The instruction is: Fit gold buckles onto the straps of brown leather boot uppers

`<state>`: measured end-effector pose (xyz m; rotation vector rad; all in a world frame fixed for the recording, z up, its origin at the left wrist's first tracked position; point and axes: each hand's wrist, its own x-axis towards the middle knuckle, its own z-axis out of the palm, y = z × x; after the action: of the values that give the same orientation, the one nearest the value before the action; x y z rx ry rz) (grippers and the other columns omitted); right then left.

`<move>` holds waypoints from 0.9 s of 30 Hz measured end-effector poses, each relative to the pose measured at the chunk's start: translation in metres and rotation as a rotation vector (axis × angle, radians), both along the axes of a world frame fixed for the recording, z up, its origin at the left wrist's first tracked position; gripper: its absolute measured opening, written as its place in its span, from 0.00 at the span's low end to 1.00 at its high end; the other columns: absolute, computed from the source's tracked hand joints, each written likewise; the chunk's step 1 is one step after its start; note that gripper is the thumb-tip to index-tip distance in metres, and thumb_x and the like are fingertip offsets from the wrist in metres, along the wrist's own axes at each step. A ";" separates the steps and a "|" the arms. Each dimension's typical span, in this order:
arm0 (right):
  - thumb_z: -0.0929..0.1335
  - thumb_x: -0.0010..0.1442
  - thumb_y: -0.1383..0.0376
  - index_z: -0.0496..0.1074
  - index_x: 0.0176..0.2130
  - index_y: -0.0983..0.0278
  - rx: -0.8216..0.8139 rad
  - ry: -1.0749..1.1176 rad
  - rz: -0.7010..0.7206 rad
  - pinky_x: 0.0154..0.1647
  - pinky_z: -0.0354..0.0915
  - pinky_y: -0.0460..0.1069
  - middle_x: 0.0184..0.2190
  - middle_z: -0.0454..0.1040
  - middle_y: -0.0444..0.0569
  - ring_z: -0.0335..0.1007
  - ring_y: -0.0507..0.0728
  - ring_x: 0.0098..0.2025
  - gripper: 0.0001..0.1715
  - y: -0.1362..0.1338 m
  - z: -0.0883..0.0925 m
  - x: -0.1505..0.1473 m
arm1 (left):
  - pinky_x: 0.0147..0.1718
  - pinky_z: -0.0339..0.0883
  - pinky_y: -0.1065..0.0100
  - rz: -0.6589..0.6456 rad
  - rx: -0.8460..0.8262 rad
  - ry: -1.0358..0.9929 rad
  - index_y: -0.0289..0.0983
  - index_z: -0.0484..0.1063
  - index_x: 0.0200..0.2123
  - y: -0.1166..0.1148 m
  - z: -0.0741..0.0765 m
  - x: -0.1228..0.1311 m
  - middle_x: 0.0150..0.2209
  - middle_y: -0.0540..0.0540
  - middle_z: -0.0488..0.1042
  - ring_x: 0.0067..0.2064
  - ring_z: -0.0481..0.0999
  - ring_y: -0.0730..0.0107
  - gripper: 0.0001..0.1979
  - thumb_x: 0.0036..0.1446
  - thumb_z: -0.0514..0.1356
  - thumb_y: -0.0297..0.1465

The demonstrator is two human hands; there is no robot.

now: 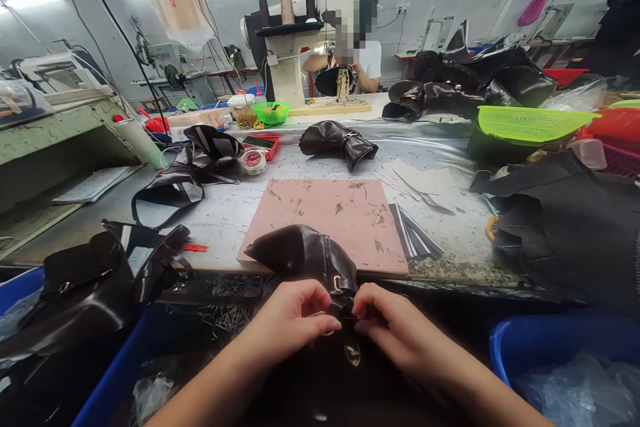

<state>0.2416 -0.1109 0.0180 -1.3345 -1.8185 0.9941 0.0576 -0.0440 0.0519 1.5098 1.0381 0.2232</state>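
Note:
A dark brown leather boot upper (295, 250) lies with its pointed end on the pink board (325, 203), its rest coming down toward me. A strap with a gold buckle (340, 284) crosses it. My left hand (303, 313) pinches the strap just below the buckle from the left. From the right, my right hand (383, 320) pinches the same strap, thumb and finger close together. Below both hands a gold oval emblem (353, 354) shows on dark leather.
More leather pieces lie at the left (90, 280), behind the board (337, 141) and at the back right (470, 80). Blue bins (505, 340) stand low at both sides. Striped strips (415, 233) touch the board. A person (370, 63) sits behind a sewing machine (287, 60).

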 end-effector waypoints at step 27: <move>0.64 0.45 0.76 0.61 0.41 0.62 0.120 0.006 -0.016 0.33 0.63 0.47 0.33 0.66 0.46 0.62 0.52 0.32 0.21 -0.009 0.008 -0.009 | 0.15 0.58 0.77 0.083 -0.132 -0.105 0.34 0.63 0.22 0.002 -0.004 0.010 0.18 0.53 0.66 0.19 0.63 0.80 0.12 0.42 0.62 0.35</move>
<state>0.2323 -0.1201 0.0262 -1.2704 -1.8304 0.8653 0.0675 -0.0424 0.0477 1.3238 1.0130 0.2842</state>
